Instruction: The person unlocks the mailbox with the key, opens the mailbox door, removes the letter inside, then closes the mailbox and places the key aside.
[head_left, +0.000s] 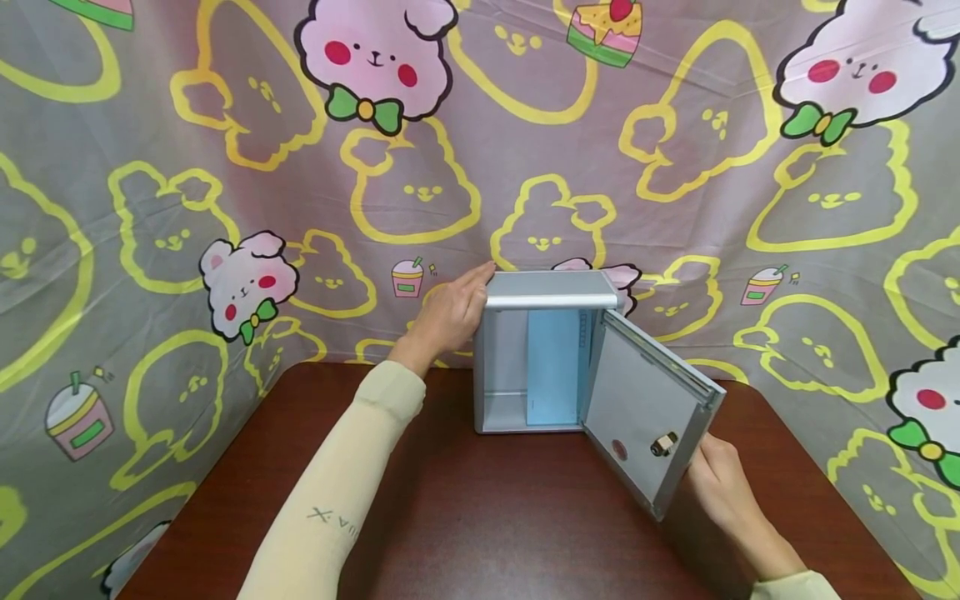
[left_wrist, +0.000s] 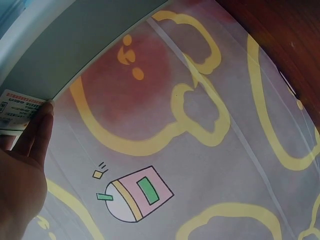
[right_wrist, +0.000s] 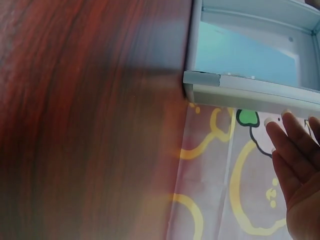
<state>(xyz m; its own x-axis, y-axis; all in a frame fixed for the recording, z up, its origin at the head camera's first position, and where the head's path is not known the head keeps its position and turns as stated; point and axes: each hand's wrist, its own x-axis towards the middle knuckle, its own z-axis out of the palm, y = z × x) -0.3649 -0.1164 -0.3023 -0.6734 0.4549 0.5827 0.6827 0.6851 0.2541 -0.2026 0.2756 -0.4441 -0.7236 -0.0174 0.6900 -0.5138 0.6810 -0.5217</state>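
Observation:
A grey metal box [head_left: 551, 289] stands upright on the table, its hinged door [head_left: 637, 400] swung out to the right. Inside, a light blue panel [head_left: 552, 367] stands at the right, and a small lock [head_left: 663, 444] is fixed to the door's inner face. My left hand [head_left: 453, 312] rests along the box's upper left side, its fingers extended; in the left wrist view they touch a printed white label [left_wrist: 20, 107]. Behind the door's free edge is my right hand [head_left: 720, 483], partly hidden; the right wrist view shows its fingers [right_wrist: 297, 150] nearly straight beside the grey metal edge.
The box stands near the back edge of a dark reddish-brown table [head_left: 480, 508]. A patterned cloth [head_left: 652, 167] with cartoon animals and cups hangs behind and along both sides. The open door reaches out over the table's right half.

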